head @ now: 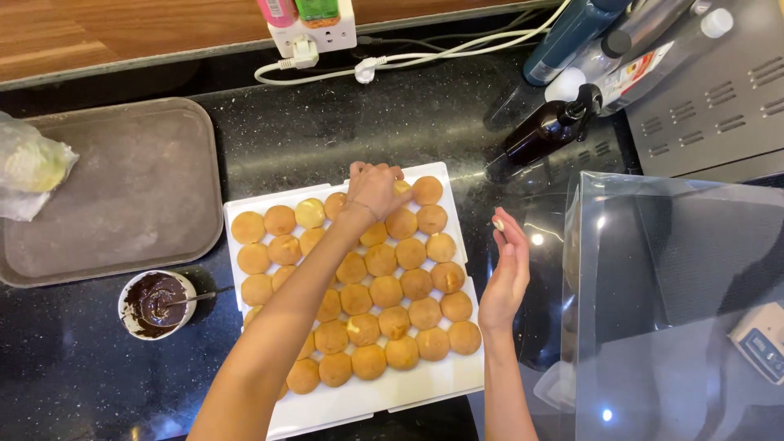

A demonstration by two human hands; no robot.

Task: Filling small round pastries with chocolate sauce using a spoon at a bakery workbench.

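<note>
Puffs (384,286) on tray (408,392); L hand (376,188) touching far row; R hand (506,269) beside, apart

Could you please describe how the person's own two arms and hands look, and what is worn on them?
Both forearms are bare, with no sleeves in view. The left hand has a thin band at its wrist. The right hand shows no glove, ring or watch.

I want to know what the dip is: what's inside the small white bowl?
The small white bowl holds a dark brown, chocolate-like sauce smeared up its walls, with a metal spoon resting in it. The sauce covers the spoon's tip and the bowl's bottom.
</note>
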